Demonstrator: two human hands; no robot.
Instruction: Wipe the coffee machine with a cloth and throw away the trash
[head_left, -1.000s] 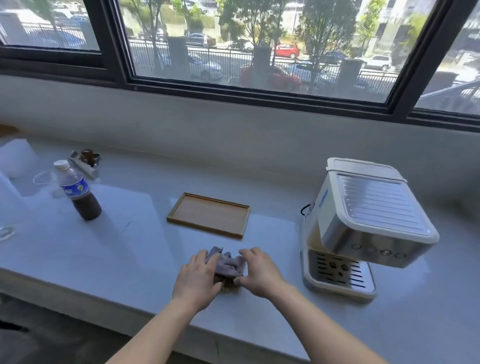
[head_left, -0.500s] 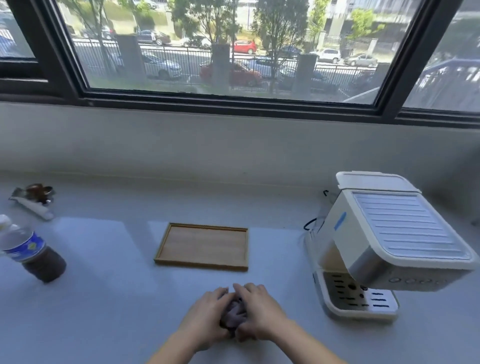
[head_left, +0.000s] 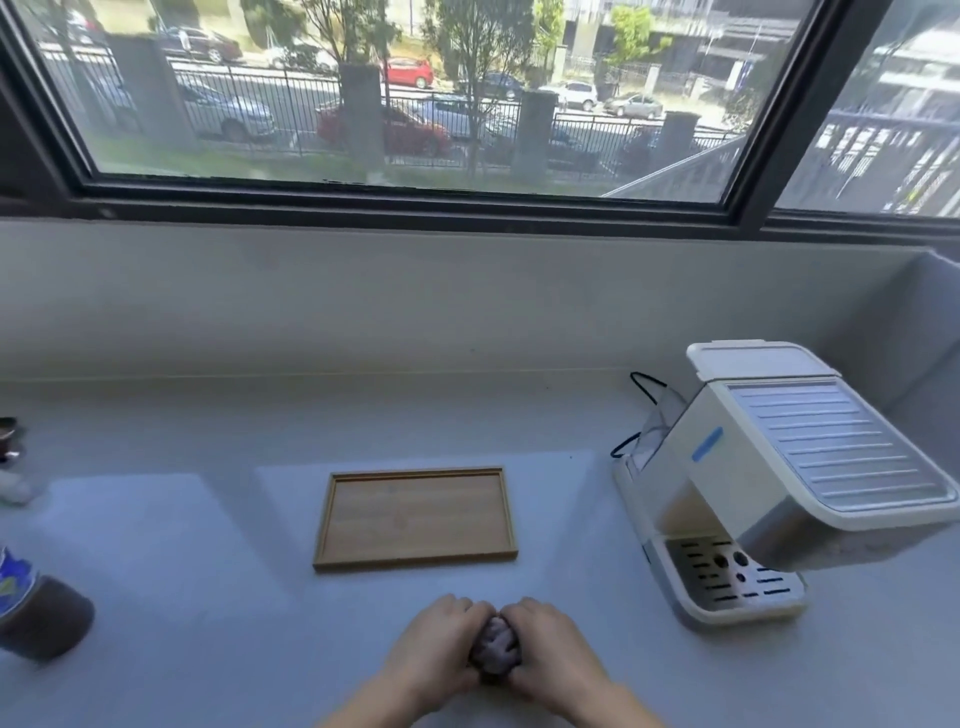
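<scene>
Coffee machine: cream plastic and ribbed metal, at the right of the counter; probably heavy and rigid, best steadied by its top casing. Left hand and right hand: at the counter's near edge, fingers of both curled round the cloth. Cloth: a small purplish wad, well apart from the machine; soft, light and limp, it can be gripped anywhere.

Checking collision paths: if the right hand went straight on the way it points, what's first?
The right hand points forward-left, straight into the bunched cloth it grips; just past that, the left hand, which holds the cloth's other side. The wooden tray lies farther ahead, probably off that line.
</scene>
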